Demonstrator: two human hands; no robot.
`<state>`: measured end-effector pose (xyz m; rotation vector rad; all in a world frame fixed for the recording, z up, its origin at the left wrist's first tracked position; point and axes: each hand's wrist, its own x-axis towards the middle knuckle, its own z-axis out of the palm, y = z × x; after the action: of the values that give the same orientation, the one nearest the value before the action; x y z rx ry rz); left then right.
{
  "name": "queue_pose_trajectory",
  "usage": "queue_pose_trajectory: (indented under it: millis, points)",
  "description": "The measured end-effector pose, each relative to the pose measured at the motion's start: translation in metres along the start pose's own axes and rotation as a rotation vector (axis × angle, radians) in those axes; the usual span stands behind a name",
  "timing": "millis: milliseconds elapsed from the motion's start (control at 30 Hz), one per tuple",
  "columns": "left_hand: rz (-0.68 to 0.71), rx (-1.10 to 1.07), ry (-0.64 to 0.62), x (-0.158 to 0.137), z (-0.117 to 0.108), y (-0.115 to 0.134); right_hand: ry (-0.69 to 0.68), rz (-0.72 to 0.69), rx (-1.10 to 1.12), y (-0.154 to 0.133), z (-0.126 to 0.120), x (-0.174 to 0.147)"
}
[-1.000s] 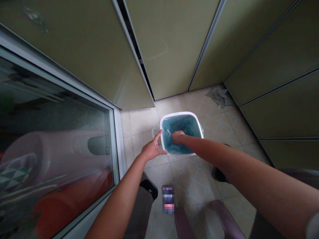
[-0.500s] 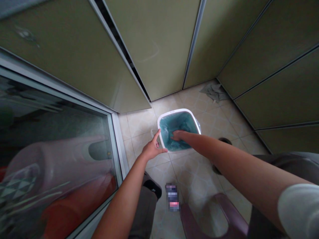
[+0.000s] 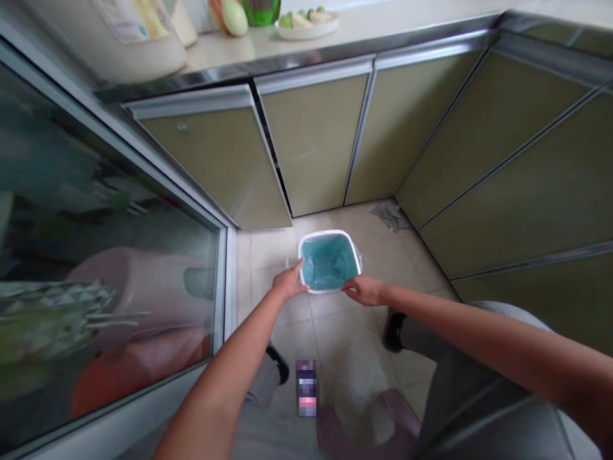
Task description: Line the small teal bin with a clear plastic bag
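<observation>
On the tiled floor ahead stands a small white trash bin (image 3: pixel 328 234), lined with a teal plastic bag (image 3: pixel 328 259) whose inside looks bare. My left hand (image 3: pixel 288 283) holds the bin's near left corner, its thumb and index finger spread along the rim. At the near right corner, my right hand (image 3: pixel 364 290) has its fingers closed at the rim; whether they pinch the bag's edge too is hard to see. A bit of clear film pokes out at the bin's right side.
Olive cabinet doors (image 3: pixel 311 147) stand behind and to the right, under a counter with a plate of cut food (image 3: pixel 306 25). A glass door (image 3: pixel 143 255) is on the left. Near my feet are a blurred-out object (image 3: pixel 306 388) and a purple plastic stool (image 3: pixel 335 434). A grey rag (image 3: pixel 391 215) lies in the corner.
My right hand has come out of the bin's inside and is now at its near right rim. My left hand stays at the left corner. The view has tilted up, bringing in the counter.
</observation>
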<state>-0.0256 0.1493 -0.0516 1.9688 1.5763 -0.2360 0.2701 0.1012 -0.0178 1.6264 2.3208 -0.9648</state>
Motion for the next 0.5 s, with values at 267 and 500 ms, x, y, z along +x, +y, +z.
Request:
queue_pose_trajectory:
  millis: [267, 500]
  points:
    - [0.072, 0.114, 0.107, -0.059, 0.038, 0.048, -0.038, 0.007, 0.082, 0.031, 0.015, -0.075]
    - [-0.019, -0.514, 0.341, -0.09, 0.031, 0.059, 0.022, 0.143, 0.054, 0.054, 0.019, -0.069]
